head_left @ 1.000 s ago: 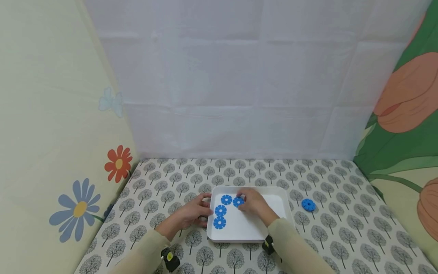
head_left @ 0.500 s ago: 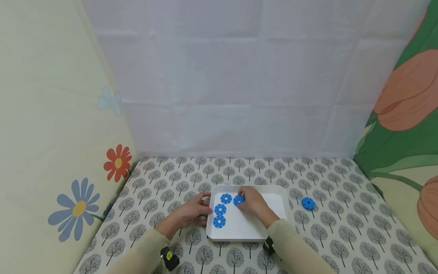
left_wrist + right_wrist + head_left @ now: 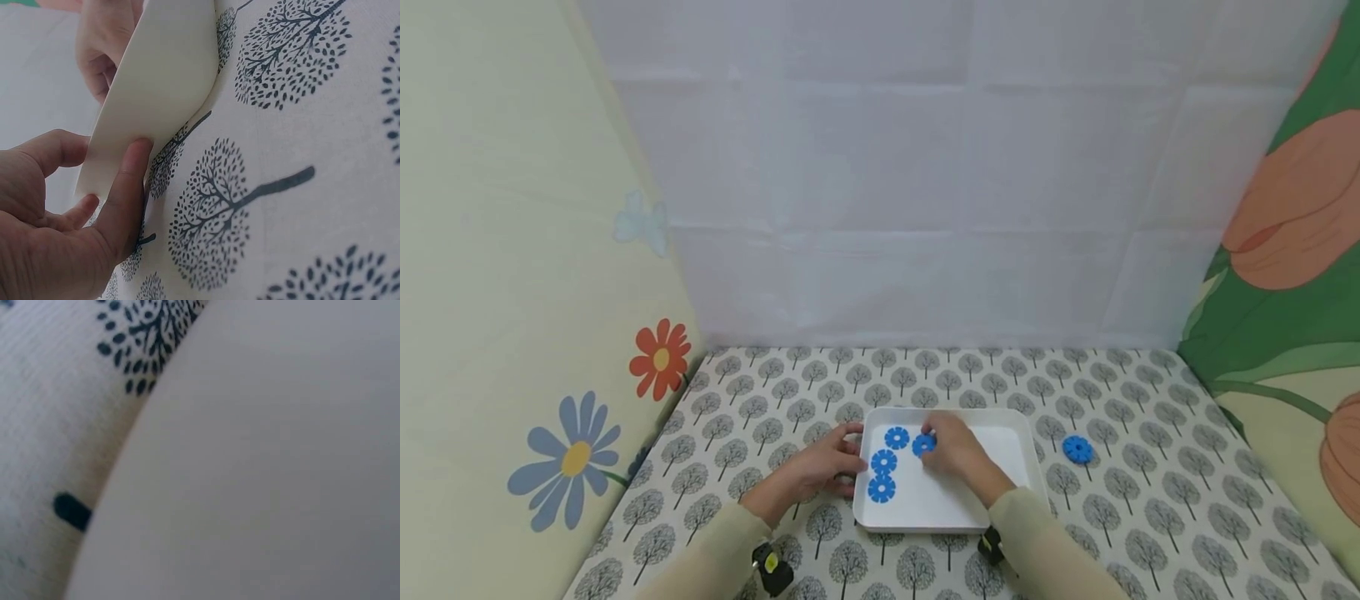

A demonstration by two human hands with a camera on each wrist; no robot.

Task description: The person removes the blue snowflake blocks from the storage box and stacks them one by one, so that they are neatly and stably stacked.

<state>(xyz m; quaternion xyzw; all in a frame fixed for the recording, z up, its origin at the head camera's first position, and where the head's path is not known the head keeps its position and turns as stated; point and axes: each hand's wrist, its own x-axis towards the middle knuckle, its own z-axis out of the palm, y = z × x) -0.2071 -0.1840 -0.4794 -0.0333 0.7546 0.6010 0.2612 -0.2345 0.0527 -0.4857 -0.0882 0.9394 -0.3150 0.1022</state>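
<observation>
In the head view a white rectangular tray (image 3: 925,512) stands on the table. My left hand (image 3: 822,462) holds the tray at its left side. The left wrist view shows the fingers (image 3: 128,187) against the tray's outer wall (image 3: 169,56) and another digit at the rim. Over the tray, my right hand (image 3: 957,450) pinches a blue notched plastic disc (image 3: 922,445), partly covered by the fingers. Inside the tray lie three more such discs: a back disc (image 3: 897,437), a middle disc (image 3: 883,461) and a front disc (image 3: 882,488). The right wrist view has only tray wall (image 3: 262,456) and cloth.
Right of the tray, another blue piece (image 3: 1077,449), seemingly thicker, lies on the tree-print tablecloth (image 3: 1112,508). A white curtain (image 3: 880,208) hangs behind the table. Flower-patterned cloths flank both sides.
Both hands stay almost where they were. The blue disc at my right fingertips has shifted very slightly. The other discs and the tray look unmoved.
</observation>
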